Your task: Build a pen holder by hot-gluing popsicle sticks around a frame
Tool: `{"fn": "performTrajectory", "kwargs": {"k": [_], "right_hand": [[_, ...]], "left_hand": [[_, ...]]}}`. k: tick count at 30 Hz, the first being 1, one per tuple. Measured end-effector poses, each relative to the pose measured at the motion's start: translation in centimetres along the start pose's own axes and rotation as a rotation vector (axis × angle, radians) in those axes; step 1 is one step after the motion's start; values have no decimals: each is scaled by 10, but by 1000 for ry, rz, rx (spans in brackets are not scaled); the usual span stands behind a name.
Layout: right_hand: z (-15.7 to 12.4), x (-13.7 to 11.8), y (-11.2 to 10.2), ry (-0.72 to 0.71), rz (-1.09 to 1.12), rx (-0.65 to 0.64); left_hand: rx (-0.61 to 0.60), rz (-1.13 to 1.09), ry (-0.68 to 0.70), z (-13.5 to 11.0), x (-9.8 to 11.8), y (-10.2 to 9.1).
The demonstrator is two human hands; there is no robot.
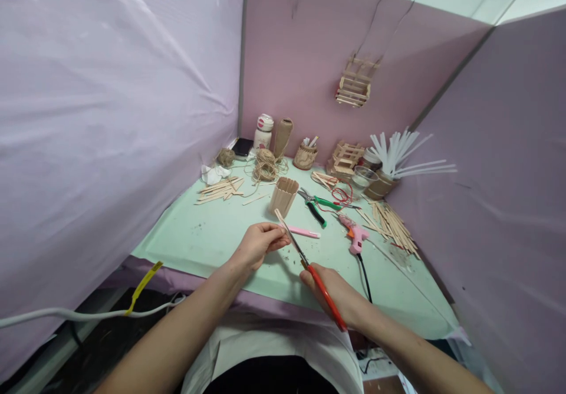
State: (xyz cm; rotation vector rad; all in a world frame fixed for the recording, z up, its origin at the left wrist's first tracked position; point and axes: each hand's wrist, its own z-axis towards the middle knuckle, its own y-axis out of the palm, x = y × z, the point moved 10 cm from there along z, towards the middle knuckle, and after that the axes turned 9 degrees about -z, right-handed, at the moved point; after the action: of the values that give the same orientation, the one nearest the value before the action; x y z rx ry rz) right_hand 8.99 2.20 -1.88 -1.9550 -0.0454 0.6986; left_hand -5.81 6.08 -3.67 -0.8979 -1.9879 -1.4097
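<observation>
My left hand [260, 243] pinches a small wooden craft stick [278, 214], whose end pokes up past my fingertips. In my right hand [329, 288] are red-handled scissors [325, 296]; their blades point away from me and reach up to the stick. Whether the blades grip the stick I cannot tell. Just beyond my hands stands a cup made of upright craft sticks [283, 198]. A pink pen-like tool [303, 232] lies on the green tabletop behind the blades, partly hidden by them.
Right of the cup lie green-and-black pliers [315, 211] and a pink glue gun [354, 233] with its cord. Loose sticks [393, 226] lie far right, others [220, 189] at left. Twine [265, 165] and glue sticks [395, 155] stand behind. A slatted stick basket [354, 90] hangs above.
</observation>
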Motion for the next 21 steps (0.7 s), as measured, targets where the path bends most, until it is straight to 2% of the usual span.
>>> {"fn": "performTrajectory", "kwargs": {"k": [7, 13, 18, 21], "right_hand": [[4, -2, -1, 14, -2, -24], [-1, -12, -2, -39, 9, -127], [-2, -17, -2, -85, -40, -122], [0, -15, -2, -47, -39, -96]], "left_hand": [[18, -12, -59, 4, -6, -9], [-4, 13, -63, 3, -10, -5], [-10, 4, -56, 0, -9, 0], [-16, -10, -54, 0, -9, 0]]}}
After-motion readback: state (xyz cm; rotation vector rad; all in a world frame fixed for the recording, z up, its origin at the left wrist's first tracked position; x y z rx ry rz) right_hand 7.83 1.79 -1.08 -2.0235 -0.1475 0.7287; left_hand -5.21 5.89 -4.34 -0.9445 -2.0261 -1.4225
